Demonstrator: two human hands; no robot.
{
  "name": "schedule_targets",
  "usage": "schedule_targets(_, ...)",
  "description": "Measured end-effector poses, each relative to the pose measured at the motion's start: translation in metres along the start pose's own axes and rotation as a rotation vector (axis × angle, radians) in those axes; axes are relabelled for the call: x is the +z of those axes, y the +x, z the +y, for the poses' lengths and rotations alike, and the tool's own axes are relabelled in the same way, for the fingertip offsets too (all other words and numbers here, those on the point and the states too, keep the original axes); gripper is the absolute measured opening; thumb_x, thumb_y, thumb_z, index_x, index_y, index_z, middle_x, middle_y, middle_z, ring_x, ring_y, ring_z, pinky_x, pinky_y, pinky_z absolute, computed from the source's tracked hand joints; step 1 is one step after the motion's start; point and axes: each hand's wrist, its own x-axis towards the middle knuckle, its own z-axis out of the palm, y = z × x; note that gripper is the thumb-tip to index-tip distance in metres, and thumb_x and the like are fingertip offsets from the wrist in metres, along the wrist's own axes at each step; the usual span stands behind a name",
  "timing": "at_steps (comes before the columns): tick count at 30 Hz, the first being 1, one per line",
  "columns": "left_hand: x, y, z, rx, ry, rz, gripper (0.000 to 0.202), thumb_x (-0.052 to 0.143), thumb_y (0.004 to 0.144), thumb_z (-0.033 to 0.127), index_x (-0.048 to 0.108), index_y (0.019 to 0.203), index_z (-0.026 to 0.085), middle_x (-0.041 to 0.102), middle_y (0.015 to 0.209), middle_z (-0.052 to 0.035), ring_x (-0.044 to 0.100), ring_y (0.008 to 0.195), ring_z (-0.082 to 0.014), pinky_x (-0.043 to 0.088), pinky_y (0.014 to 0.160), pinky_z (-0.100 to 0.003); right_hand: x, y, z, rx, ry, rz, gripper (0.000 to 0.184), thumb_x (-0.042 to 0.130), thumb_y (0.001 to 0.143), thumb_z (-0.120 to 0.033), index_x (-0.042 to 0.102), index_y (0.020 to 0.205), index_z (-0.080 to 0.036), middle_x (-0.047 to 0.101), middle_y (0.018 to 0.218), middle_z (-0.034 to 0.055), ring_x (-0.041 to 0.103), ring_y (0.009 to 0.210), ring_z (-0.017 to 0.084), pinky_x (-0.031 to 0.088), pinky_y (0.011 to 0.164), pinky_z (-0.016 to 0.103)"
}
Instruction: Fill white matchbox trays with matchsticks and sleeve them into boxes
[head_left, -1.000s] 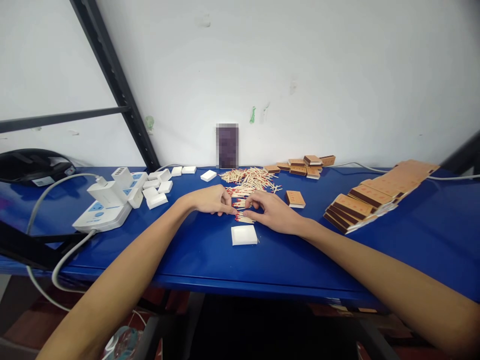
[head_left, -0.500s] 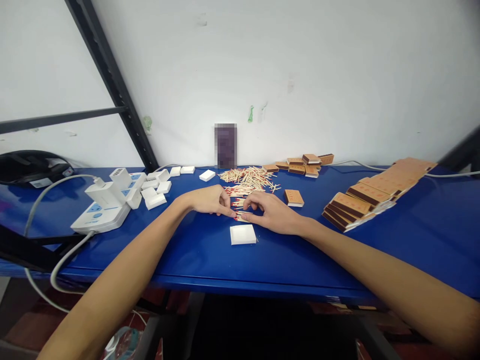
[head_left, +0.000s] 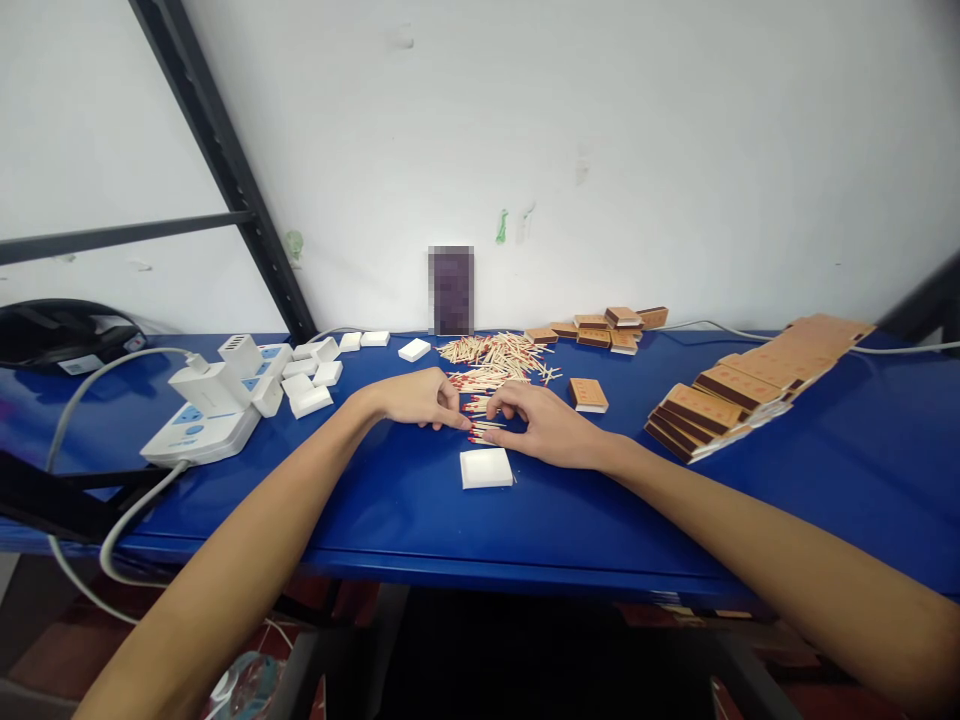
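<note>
Loose red-tipped matches (head_left: 487, 427) lie in a small row on the blue table between my two hands. My left hand (head_left: 424, 398) is curled, its thumb and forefinger close together at the red heads. From the other side my right hand (head_left: 547, 425) reaches in with thumb and forefinger apart, the thumb by the plain match ends. Just in front of them lies a white matchbox tray (head_left: 486, 469). Behind the hands spreads a large heap of matches (head_left: 495, 358). A brown matchbox (head_left: 587, 394) rests beyond my right hand.
White trays (head_left: 311, 400) lie at the left beside a power strip (head_left: 202, 435) with plugs and cables. Brown matchbox sleeves (head_left: 705, 410) lean in a row at the right, and more matchboxes (head_left: 592, 339) are piled by the wall. A dark pixelated block (head_left: 452, 290) stands behind the heap.
Both hands stay almost in place. My left fingertips have drawn back very slightly from the match heads, and slightly more of the matches shows between the hands.
</note>
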Motion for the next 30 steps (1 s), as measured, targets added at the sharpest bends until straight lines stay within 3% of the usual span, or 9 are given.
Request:
schedule_targets(11, 0.0001, -0.0016, 0.0015, -0.002, -0.027, 0.0, 0.034, 0.062, 0.081, 0.046, 0.064, 0.069, 0.014, 0.06, 0.059, -0.0006, 0.051, 0.05, -0.0092, 0.039, 0.049, -0.021, 0.0029, 0.0006, 0.0035, -0.004, -0.008, 0.019, 0.014, 0.061, 0.087, -0.034, 0.058, 0.088, -0.02, 0.053, 0.079, 0.0002, 0.047, 0.071, 0.014, 0.034, 0.066, 0.027)
schedule_targets(30, 0.0009, -0.002, 0.0054, -0.015, -0.05, 0.011, 0.033, 0.062, 0.081, 0.043, 0.058, 0.063, 0.015, 0.06, 0.057, 0.0, 0.052, 0.05, -0.0099, 0.039, 0.05, -0.022, 0.0036, 0.0037, 0.0028, 0.046, -0.036, 0.03, 0.013, 0.059, 0.087, -0.033, 0.059, 0.087, -0.02, 0.052, 0.078, -0.0002, 0.047, 0.073, 0.015, 0.035, 0.067, 0.027)
